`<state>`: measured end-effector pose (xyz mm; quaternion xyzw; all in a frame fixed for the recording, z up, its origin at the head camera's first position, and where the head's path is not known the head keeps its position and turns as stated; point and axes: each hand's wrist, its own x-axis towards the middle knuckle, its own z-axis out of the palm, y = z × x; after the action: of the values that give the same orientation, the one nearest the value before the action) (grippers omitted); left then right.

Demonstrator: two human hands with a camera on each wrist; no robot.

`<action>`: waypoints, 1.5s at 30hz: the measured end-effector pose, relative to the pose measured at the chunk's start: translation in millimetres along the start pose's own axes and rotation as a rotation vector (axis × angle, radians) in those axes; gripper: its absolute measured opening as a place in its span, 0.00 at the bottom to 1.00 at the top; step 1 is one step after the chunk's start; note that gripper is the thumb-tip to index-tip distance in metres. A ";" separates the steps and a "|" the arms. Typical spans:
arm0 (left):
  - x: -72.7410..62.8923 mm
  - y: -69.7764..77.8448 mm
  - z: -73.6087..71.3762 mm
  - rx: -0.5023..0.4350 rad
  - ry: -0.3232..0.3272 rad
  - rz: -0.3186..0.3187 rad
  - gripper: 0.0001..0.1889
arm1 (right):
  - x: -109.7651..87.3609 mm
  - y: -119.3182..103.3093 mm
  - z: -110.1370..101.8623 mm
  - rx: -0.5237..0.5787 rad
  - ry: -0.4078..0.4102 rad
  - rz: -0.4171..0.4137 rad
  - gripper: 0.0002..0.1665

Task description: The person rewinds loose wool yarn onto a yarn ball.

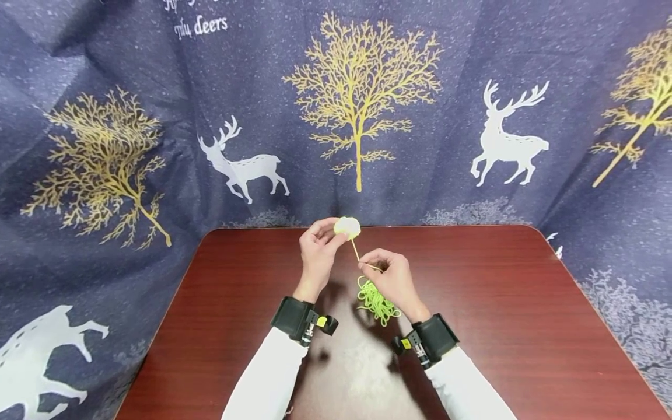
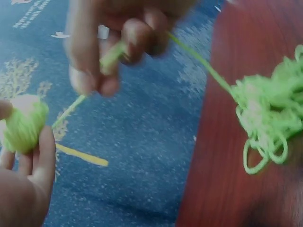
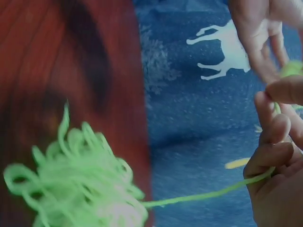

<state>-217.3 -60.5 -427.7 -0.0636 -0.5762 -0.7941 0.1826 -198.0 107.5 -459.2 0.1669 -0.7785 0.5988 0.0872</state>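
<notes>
My left hand [image 1: 318, 249] holds a small yellow-green ball of yarn [image 1: 347, 227] between thumb and fingers, above the far part of the table. In the left wrist view the wound strands of the ball [image 2: 24, 124] show. A single strand [image 1: 356, 249] runs from the ball to my right hand [image 1: 391, 277], which pinches it between thumb and index finger. The strand passes through the curled fingers of that hand [image 3: 274, 156] and leads down to a loose, looped heap of the same yarn [image 1: 379, 302] on the table, partly below the right hand.
The reddish-brown wooden table [image 1: 220, 326] has rounded far corners and shines near the middle. Behind it hangs a dark blue cloth [image 1: 388, 198] printed with deer and golden trees. Both wrists wear black bands [image 1: 291, 318] with small cameras.
</notes>
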 end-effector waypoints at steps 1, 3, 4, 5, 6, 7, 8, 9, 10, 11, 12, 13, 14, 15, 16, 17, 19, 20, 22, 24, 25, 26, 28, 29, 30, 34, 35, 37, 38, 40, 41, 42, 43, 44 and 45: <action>1.0 -3.1 -0.5 0.048 0.023 -0.005 0.18 | -0.9 -2.0 -0.9 -0.059 -0.002 -0.031 0.06; 2.0 -9.6 -2.4 0.162 0.039 -0.002 0.17 | -2.2 -6.9 -4.1 -0.141 -0.015 -0.081 0.08; 2.0 -12.7 -3.8 0.220 0.033 0.001 0.17 | -2.5 -9.1 -5.9 -0.164 -0.025 -0.100 0.08; 1.5 -15.4 -5.1 0.266 0.018 0.006 0.17 | -2.7 -10.8 -7.9 -0.180 -0.034 -0.115 0.09; 1.1 -18.4 -6.6 0.318 -0.001 0.016 0.16 | -2.6 -12.2 -10.0 -0.187 -0.042 -0.129 0.09; 0.4 -21.3 -8.2 0.373 -0.022 0.024 0.16 | -2.4 -13.4 -12.0 -0.189 -0.048 -0.138 0.09; -0.5 -23.8 -9.9 0.421 -0.049 0.035 0.16 | -2.0 -14.8 -14.0 -0.186 -0.053 -0.141 0.09; -1.3 -25.9 -11.7 0.464 -0.076 0.046 0.16 | -1.5 -15.5 -16.0 -0.186 -0.055 -0.145 0.09; -2.2 -28.1 -13.8 0.499 -0.102 0.050 0.16 | -0.8 -16.2 -17.8 -0.176 -0.057 -0.141 0.09; -3.0 -29.8 -16.0 0.534 -0.129 0.055 0.16 | -0.1 -16.5 -19.5 -0.164 -0.059 -0.133 0.09; -3.7 -31.3 -18.4 0.565 -0.159 0.059 0.16 | 0.7 -16.7 -21.2 -0.146 -0.060 -0.122 0.08; -4.5 -32.1 -20.7 0.587 -0.192 0.060 0.16 | 1.5 -17.1 -22.7 -0.130 -0.059 -0.110 0.08; -5.3 -32.7 -23.1 0.601 -0.227 0.055 0.16 | 2.2 -18.0 -24.1 -0.110 -0.058 -0.102 0.07; -6.0 -33.2 -25.5 0.613 -0.265 0.049 0.16 | 2.9 -18.7 -25.5 -0.082 -0.057 -0.092 0.06; -7.1 -33.1 -27.9 0.621 -0.306 0.036 0.17 | 3.7 -19.0 -26.7 -0.053 -0.054 -0.078 0.06; -8.1 -33.1 -30.3 0.632 -0.347 0.022 0.16 | 4.2 -19.3 -28.0 -0.026 -0.049 -0.067 0.06; -11.5 -32.1 -34.8 0.633 -0.442 -0.010 0.16 | 4.0 -20.0 -30.5 0.045 -0.042 -0.056 0.05; -13.5 -31.7 -36.8 0.639 -0.491 -0.029 0.16 | 3.9 -19.7 -31.6 0.082 -0.038 -0.048 0.06; -17.8 -29.5 -39.7 0.639 -0.585 -0.063 0.16 | 3.3 -17.8 -33.8 0.149 -0.024 -0.025 0.06; -22.5 -26.7 -41.5 0.608 -0.681 -0.104 0.16 | 2.9 -15.8 -35.3 0.211 -0.014 0.001 0.07; -24.9 -24.9 -41.9 0.584 -0.724 -0.126 0.16 | 3.2 -14.2 -35.8 0.233 -0.008 0.016 0.07; -27.1 -22.9 -42.3 0.546 -0.764 -0.153 0.16 | 3.6 -12.9 -36.2 0.252 -0.003 0.027 0.08; -31.4 -18.7 -42.6 0.431 -0.830 -0.207 0.17 | 4.3 -10.8 -36.1 0.299 0.001 0.051 0.08; -33.2 -16.8 -42.6 0.365 -0.853 -0.231 0.17 | 4.9 -9.5 -35.6 0.319 0.003 0.063 0.09; -34.8 -15.2 -42.5 0.295 -0.869 -0.246 0.17 | 5.1 -8.3 -34.7 0.345 0.005 0.078 0.09; -36.4 -9.5 -39.3 0.030 -0.849 -0.177 0.19 | 5.9 -3.8 -27.9 0.424 0.040 0.153 0.13; -36.1 -7.8 -36.8 -0.036 -0.820 -0.146 0.19 | 5.9 -2.5 -25.9 0.426 0.047 0.177 0.14; -34.6 -5.0 -31.9 -0.135 -0.741 -0.081 0.18 | 5.5 0.3 -21.7 0.420 0.060 0.209 0.13; -33.8 -3.2 -29.1 -0.179 -0.693 -0.070 0.17 | 5.1 1.3 -19.7 0.405 0.064 0.218 0.12; -32.3 -0.4 -24.0 -0.248 -0.599 -0.061 0.17 | 3.5 3.2 -16.0 0.368 0.057 0.227 0.10; -31.5 0.7 -21.6 -0.279 -0.551 -0.069 0.17 | 2.4 3.8 -14.3 0.350 0.053 0.224 0.09; -30.5 1.5 -20.1 -0.292 -0.506 -0.073 0.18 | 1.2 4.0 -12.9 0.332 0.048 0.214 0.09; -29.6 2.9 -18.3 -0.303 -0.461 -0.080 0.18 | 0.0 3.6 -11.6 0.312 0.038 0.198 0.08; -28.5 4.1 -16.6 -0.307 -0.420 -0.080 0.18 | -1.2 2.4 -10.5 0.292 0.025 0.182 0.08; -27.2 4.8 -15.1 -0.295 -0.381 -0.072 0.17 | -2.3 1.2 -9.7 0.274 0.010 0.164 0.08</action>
<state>-188.8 -70.0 -436.8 -0.2175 -0.4801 -0.8493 0.0309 -196.9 117.4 -458.5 0.1100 -0.7002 0.7052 0.0184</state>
